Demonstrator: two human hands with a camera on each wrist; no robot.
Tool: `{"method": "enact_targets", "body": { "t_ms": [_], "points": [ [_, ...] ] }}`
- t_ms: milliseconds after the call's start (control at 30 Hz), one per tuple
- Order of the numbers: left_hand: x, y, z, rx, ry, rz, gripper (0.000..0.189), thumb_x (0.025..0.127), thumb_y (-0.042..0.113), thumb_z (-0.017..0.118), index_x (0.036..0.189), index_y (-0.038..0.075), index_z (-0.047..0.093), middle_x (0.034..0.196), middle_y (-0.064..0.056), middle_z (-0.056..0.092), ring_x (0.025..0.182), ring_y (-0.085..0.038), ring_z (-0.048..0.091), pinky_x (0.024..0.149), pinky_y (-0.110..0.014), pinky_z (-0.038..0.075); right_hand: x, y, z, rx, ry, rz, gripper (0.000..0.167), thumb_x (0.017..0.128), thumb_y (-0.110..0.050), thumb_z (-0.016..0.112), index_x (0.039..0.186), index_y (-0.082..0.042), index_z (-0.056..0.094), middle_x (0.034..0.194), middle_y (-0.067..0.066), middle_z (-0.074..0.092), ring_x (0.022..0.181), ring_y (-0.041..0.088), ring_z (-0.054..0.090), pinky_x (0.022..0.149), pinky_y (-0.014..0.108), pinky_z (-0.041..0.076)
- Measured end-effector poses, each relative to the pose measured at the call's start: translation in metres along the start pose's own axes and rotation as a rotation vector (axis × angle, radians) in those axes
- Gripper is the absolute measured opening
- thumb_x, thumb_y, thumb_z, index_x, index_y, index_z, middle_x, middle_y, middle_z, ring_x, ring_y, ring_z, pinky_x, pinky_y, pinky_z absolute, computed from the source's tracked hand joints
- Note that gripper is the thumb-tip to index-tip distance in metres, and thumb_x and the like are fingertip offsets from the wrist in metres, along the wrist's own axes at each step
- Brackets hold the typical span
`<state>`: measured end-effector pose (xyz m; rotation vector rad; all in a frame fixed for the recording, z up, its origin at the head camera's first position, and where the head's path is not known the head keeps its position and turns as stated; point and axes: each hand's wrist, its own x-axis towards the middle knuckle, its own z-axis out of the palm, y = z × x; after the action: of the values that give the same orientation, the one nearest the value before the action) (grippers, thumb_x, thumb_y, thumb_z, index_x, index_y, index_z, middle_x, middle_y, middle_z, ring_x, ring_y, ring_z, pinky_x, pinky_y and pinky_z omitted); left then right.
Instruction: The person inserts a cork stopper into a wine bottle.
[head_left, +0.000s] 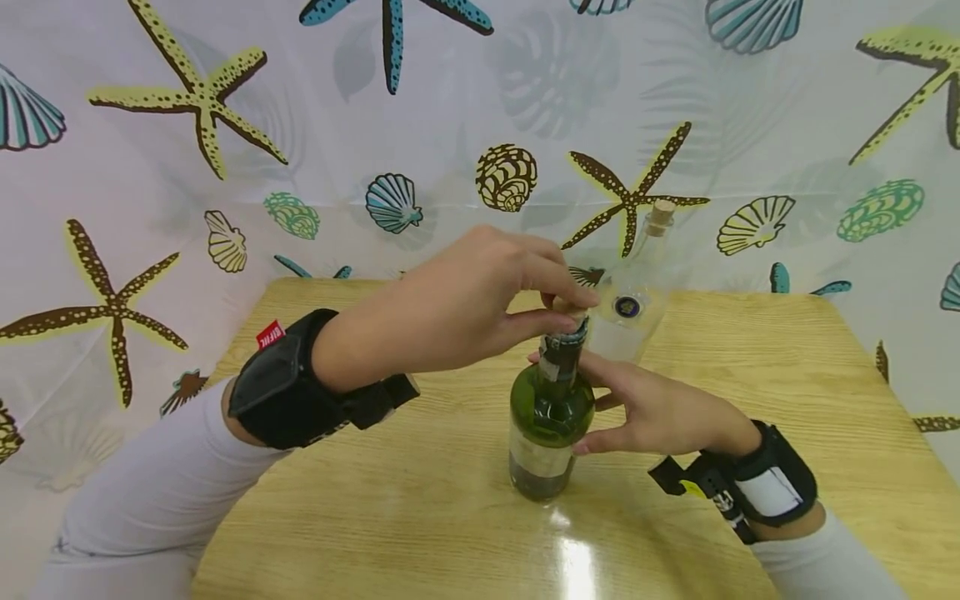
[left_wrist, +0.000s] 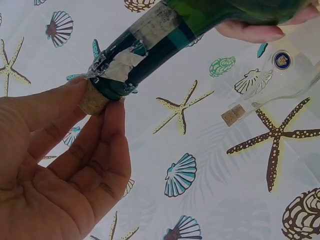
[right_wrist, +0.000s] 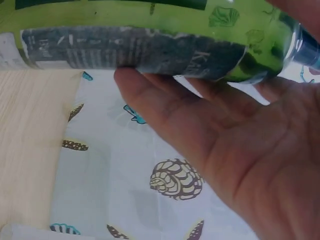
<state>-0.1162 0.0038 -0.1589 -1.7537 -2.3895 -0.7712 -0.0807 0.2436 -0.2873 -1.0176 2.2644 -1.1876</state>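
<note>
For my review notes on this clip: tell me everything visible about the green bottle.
The green bottle is dark green glass, standing upright near the middle of the table. A worn pale label wraps its body, and torn foil rings the neck. A cork sits in its mouth, pinched by the left hand. The right hand steadies the body with thumb and fingers around it. A clear bottle stands behind it.

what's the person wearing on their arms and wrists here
Both arms are in long pale lilac-white sleeves. The left wrist carries a black strapped camera mount with a small red tag bearing white letters. The right wrist has a black band with a white panel and a black clip with a yellow spot.
</note>
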Motion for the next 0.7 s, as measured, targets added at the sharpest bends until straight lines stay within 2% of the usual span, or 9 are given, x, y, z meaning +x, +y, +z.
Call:
{"method": "enact_targets", "body": {
  "t_ms": [167,267,400,467,600,700],
  "points": [
    [-0.001,0.0,0.003,0.028,0.023,-0.01,0.018,0.091,0.018,0.071,0.108,0.013,0.076,0.099,0.005,0.067,0.084,-0.001,0.06,0.07,-0.017,0.047,0.0,-0.011,0.008,-0.089,0.08,0.001,0.089,0.087,-0.029,0.076,0.153,-0.016,0.018,0.144,0.01,0.043,0.129,0.031,0.047,0.085,0.037,0.054],
    [0.0,0.001,0.006,0.059,0.042,-0.022,0.017,0.091,0.019,0.071,0.107,0.014,0.076,0.096,0.006,0.066,0.079,0.0,0.057,0.067,-0.016,0.045,-0.002,-0.018,0.014,-0.147,0.14,0.018,0.094,0.086,-0.028,0.077,0.154,-0.017,0.014,0.144,0.01,0.042,0.126,0.028,0.05,0.083,0.034,0.055],
    [-0.001,0.003,0.007,0.094,0.049,-0.048,0.018,0.091,0.021,0.07,0.107,0.015,0.076,0.095,0.007,0.065,0.075,0.001,0.055,0.065,-0.015,0.044,-0.003,-0.026,0.023,-0.247,0.222,0.017,0.091,0.083,-0.026,0.08,0.15,-0.012,0.02,0.134,0.007,0.05,0.114,0.02,0.059,0.082,0.033,0.054],
    [-0.001,0.005,0.005,0.093,0.039,-0.059,0.018,0.092,0.021,0.069,0.108,0.015,0.075,0.098,0.006,0.066,0.077,0.0,0.056,0.067,-0.015,0.044,-0.003,-0.027,0.025,-0.296,0.249,0.017,0.093,0.082,-0.027,0.081,0.15,-0.01,0.02,0.133,0.007,0.051,0.113,0.019,0.06,0.086,0.035,0.053],
    [-0.001,0.008,0.0,0.033,0.006,-0.056,0.023,0.093,0.021,0.068,0.114,0.011,0.071,0.103,0.003,0.066,0.087,-0.006,0.059,0.075,-0.019,0.045,-0.004,-0.023,0.023,-0.296,0.226,0.04,0.099,0.083,-0.038,0.078,0.154,-0.017,0.012,0.146,0.008,0.04,0.123,0.021,0.053,0.095,0.041,0.049],
    [-0.003,0.007,-0.003,-0.03,0.004,-0.04,0.028,0.093,0.02,0.068,0.119,0.009,0.068,0.104,0.002,0.064,0.092,-0.008,0.059,0.079,-0.021,0.046,-0.003,-0.016,0.018,-0.23,0.188,0.007,0.097,0.085,-0.036,0.077,0.155,-0.02,0.012,0.154,0.007,0.03,0.133,0.023,0.043,0.098,0.045,0.046]
  ]
}}
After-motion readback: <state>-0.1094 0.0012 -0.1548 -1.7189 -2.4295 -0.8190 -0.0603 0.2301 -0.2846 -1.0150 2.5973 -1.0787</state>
